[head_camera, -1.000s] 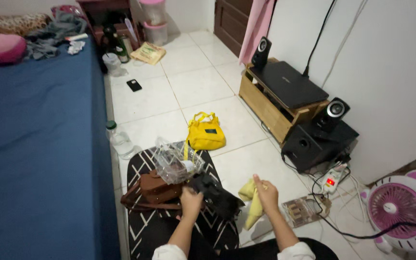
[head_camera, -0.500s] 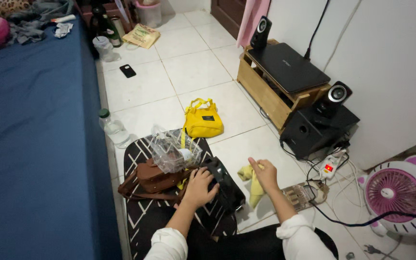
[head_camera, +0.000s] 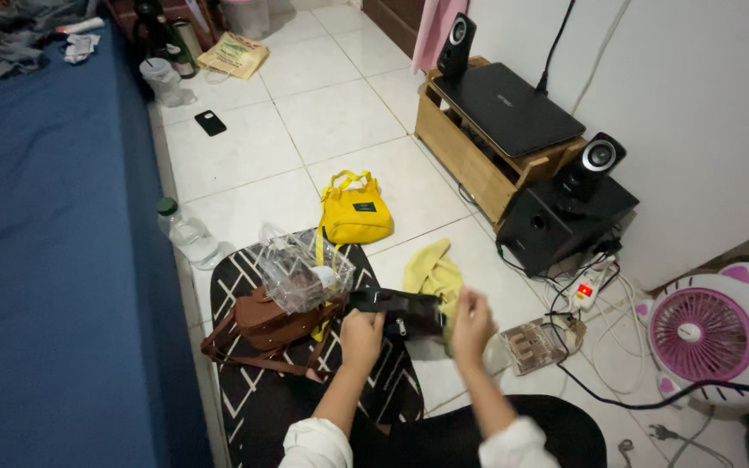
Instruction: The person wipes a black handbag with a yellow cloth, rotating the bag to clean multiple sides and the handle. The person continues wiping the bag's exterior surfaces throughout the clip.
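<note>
Black pouch (head_camera: 399, 312), small, flat and oblong, glossy on top, with a pale zipper pull or clasp at its near edge, held just above the black-and-white patterned mat (head_camera: 244, 399). Left hand (head_camera: 362, 336) clamped on the pouch's left end, fingers curled over the near edge, knuckles toward the camera. Right hand (head_camera: 472, 325) raised at the pouch's right end, fingers loosely bent upward; possibly touching the corner, but contact too blurred to tell, so grip on that side unclear. Pouch thus stretched between both hands, low in the middle of the view, in front of the knees.

Yellow cloth (head_camera: 433, 276) crumpled on the white tiles directly behind the pouch and the right hand, partly hidden by both. Brown bag (head_camera: 272, 322) just left of the left hand, straps trailing across the mat, with a clear plastic bag (head_camera: 302, 270) resting on top of it. Yellow handbag (head_camera: 354, 211) farther back on the tiles, handles up. Plastic bottle (head_camera: 187, 234) lying beside the blue bed (head_camera: 45, 260). Pink fan (head_camera: 704, 334) well off to the right, cables snaking near it.
</note>
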